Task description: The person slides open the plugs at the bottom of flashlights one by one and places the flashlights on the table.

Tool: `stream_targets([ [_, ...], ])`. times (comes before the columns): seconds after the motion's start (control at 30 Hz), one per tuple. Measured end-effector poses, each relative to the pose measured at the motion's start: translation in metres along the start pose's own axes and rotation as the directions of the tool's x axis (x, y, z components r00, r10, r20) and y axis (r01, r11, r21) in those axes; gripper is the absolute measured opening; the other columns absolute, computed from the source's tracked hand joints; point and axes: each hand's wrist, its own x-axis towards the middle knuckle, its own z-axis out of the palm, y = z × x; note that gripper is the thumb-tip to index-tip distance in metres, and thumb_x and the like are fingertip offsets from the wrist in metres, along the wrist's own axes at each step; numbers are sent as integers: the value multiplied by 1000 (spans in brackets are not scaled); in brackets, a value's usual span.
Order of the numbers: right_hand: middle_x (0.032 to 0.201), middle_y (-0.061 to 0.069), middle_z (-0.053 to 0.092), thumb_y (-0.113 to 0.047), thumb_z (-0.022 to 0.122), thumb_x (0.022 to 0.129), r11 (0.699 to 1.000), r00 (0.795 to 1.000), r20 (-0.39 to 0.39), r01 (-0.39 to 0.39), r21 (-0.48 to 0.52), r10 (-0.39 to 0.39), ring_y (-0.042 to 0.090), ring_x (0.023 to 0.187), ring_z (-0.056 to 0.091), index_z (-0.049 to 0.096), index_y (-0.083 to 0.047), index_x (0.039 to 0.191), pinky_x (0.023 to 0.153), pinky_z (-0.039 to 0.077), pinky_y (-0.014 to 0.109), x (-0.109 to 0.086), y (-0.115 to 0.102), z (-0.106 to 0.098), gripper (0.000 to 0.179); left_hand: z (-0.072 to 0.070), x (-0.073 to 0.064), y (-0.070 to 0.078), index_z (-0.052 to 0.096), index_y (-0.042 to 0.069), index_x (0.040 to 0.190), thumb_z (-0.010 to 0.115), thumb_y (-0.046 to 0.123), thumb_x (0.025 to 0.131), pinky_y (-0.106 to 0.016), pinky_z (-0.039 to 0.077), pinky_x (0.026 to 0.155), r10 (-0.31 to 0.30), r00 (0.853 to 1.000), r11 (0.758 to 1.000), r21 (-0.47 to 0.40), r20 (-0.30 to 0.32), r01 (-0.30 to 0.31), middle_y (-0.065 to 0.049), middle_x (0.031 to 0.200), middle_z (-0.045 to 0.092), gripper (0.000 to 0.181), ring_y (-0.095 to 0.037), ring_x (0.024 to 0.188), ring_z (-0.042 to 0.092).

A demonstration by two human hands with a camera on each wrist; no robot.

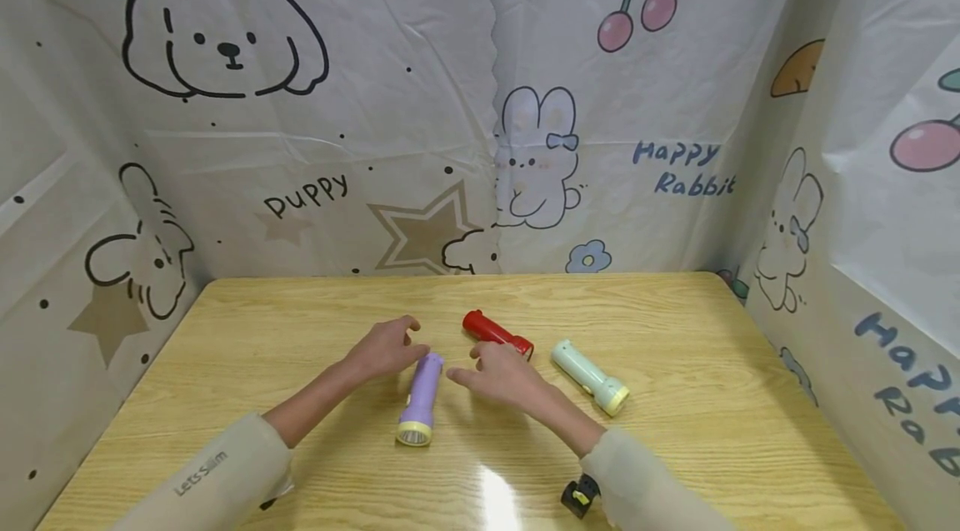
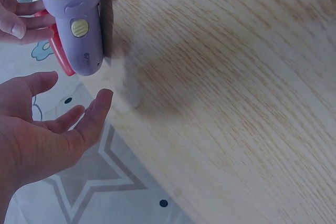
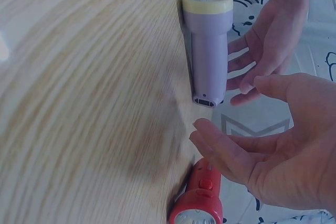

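in the head view, the left hand (image 1: 388, 345) has loosely bent fingers, thumb and forefinger parted, holding nothing; a fingertip overlaps the tail of the purple plastic flashlight with a pale yellow head (image 1: 423, 389), and whether it touches cannot be told. the flashlight lies on the light wood-grain table (image 1: 337, 464) between the hands, lens toward the wearer. the right hand (image 1: 501, 374), fingers also parted and holding nothing, covers part of the red plastic flashlight (image 1: 487, 327). a small black object (image 1: 576, 499) is partly hidden beside the pale right sleeve (image 1: 645, 481). the mint-green flashlight with a yellow rim (image 1: 585, 373) lies right of the red one. the white printed fabric backdrop (image 1: 420, 122) reads "puppy" and "happy rabbit"; letters on the pale left sleeve (image 1: 225, 464) begin "lets", the rest unclear.

in the left wrist view, the purple flashlight's head is cut off by the top edge, its ribbed yellow switch showing; marks near its tail are too small to read. it hides much of the red one. the right hand is cut off at the left.

in the right wrist view, the red flashlight's lens is cut off below, and right-hand fingers overlap its tail.
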Motion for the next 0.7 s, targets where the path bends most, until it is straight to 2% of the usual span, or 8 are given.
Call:
stream_targets([
  [0.17,99,10,70,-45,69,91,1000,1000,11,-4,19,4,20,86,64,66,5,120,67,55,33,2,-2,2,58,-1,0,0,54,-8,130,64,23,94,-47,56,80,1,1000,1000,-5,-1,-1,-25,112,64,49,-34,99,63],
  [0.33,78,4,65,-43,69,91,1000,1000,15,6,26,-6,15,67,58,66,6,116,56,49,28,1,-5,4,55,0,0,1,54,-9,129,64,22,94,-46,56,77,12,1000,1000,-5,0,-12,-24,109,65,48,-33,95,64],
  [0.43,71,1,61,-42,69,91,999,1000,16,11,30,-11,14,61,55,66,7,116,52,47,27,1,-7,5,55,0,0,0,54,-8,129,64,23,94,-44,56,76,8,1000,1000,-6,-3,-9,-22,107,65,48,-30,93,64],
  [0.57,76,3,63,-42,69,91,999,1000,14,8,32,-9,14,63,56,66,7,116,52,48,27,0,-9,6,55,1,0,-1,55,-9,129,64,22,93,-43,56,75,12,1000,1000,-8,-6,-12,-21,106,66,48,-29,91,64],
  [0.7,88,8,68,-43,69,90,999,1000,22,-2,40,2,15,70,60,65,7,117,57,51,28,0,-10,7,57,1,-1,-2,55,-10,128,64,22,93,-43,56,75,19,1000,1000,-1,-8,-19,-21,105,66,48,-30,92,65],
])
